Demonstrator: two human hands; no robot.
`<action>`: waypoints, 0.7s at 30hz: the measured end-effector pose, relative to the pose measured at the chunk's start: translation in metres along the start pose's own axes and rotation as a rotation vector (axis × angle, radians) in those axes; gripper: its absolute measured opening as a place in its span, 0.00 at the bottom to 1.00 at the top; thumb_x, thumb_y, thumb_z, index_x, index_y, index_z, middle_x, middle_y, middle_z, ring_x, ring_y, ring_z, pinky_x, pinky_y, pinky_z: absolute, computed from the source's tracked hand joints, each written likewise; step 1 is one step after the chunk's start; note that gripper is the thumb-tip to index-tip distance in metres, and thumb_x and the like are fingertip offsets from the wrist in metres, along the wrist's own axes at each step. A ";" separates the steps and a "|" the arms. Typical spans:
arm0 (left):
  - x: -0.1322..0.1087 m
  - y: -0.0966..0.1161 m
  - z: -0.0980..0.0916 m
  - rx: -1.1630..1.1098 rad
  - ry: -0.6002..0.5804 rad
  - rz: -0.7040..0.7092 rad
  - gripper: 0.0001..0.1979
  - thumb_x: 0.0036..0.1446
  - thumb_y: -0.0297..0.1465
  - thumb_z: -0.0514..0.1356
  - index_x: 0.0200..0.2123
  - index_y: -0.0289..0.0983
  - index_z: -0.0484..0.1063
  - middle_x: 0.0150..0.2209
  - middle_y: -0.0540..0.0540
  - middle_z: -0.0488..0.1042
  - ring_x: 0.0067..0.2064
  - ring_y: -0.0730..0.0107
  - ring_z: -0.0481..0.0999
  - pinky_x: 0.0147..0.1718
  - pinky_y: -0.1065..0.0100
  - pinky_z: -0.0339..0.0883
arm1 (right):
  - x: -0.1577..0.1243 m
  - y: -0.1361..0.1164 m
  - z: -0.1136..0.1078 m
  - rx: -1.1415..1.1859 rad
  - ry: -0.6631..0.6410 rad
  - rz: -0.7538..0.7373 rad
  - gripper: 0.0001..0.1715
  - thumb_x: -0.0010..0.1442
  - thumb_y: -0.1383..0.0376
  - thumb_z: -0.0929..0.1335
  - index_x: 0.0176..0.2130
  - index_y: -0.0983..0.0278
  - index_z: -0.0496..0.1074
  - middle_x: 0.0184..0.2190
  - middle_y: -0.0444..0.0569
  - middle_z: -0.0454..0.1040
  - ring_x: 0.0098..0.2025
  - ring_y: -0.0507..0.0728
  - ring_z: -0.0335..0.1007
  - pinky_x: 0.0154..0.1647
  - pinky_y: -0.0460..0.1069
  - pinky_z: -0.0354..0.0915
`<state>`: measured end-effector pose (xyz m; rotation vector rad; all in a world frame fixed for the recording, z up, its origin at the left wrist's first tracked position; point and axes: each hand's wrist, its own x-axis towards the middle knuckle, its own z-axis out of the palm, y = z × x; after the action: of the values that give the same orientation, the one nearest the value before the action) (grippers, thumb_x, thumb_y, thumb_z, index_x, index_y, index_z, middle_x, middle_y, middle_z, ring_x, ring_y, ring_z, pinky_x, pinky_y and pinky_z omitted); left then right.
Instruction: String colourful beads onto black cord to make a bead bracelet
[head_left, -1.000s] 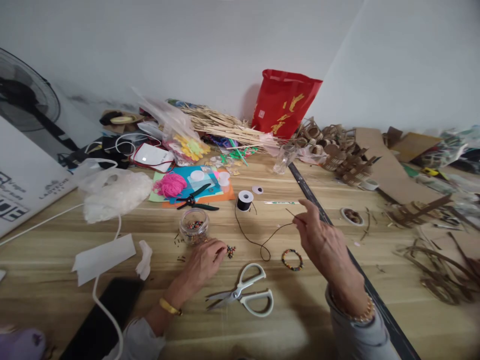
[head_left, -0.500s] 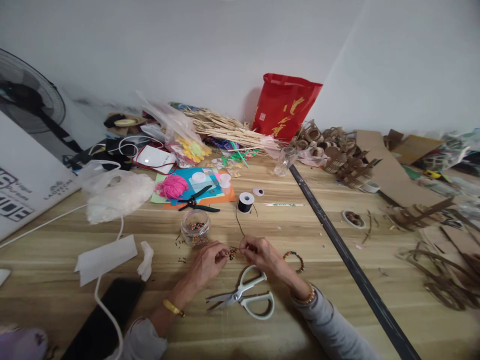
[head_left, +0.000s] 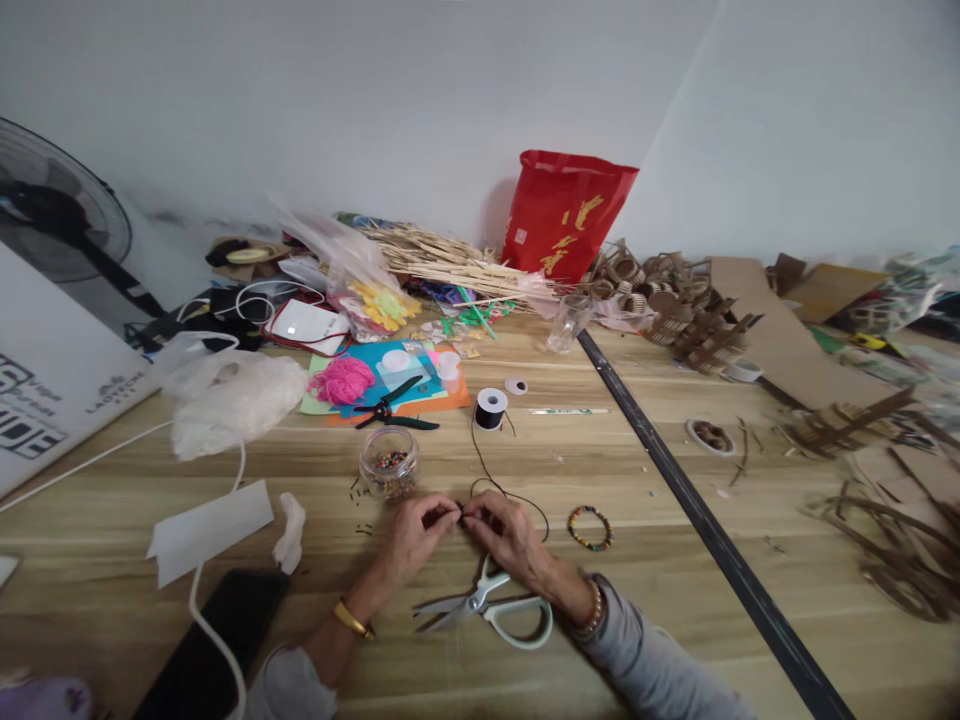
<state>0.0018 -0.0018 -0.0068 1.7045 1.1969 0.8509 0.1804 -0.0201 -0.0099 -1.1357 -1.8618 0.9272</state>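
My left hand [head_left: 418, 532] and my right hand [head_left: 504, 532] meet fingertip to fingertip over the wooden table, both pinched. Between them shows a tiny dark bit of the beaded cord [head_left: 460, 513]; the fingers cover most of it. Black cord [head_left: 541, 513] loops out beside my right hand and runs back to a white-rimmed spool [head_left: 491, 409]. White-handled scissors [head_left: 517, 622] lie partly open just below my right hand. A clear jar [head_left: 389, 464] of small coloured beads stands behind my left hand. To the right rests a finished-looking bead bracelet [head_left: 590, 528].
Black-handled pliers [head_left: 386, 411] and pink yarn [head_left: 342, 381] lie on coloured paper at the back left. A black strip [head_left: 675, 485] crosses the table on the right. A black phone-like slab [head_left: 214, 640] and white cable [head_left: 196, 590] lie front left. A glass [head_left: 568, 325] stands behind.
The bead cluster that showed between my fingertips is now mostly hidden. My right hand has shifted slightly left and down, closer to the left, and the cord now loops out to its right.
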 end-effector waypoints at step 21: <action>-0.003 0.001 0.017 0.571 -0.077 0.193 0.06 0.53 0.23 0.59 0.32 0.37 0.75 0.29 0.46 0.73 0.29 0.66 0.72 0.31 0.68 0.66 | 0.000 0.005 -0.004 0.069 0.122 0.140 0.08 0.60 0.64 0.63 0.30 0.65 0.65 0.23 0.41 0.63 0.25 0.50 0.58 0.26 0.44 0.55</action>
<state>0.0159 -0.0090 -0.0123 2.3200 1.3172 0.5729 0.1862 -0.0178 -0.0126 -1.2641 -1.6579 0.9700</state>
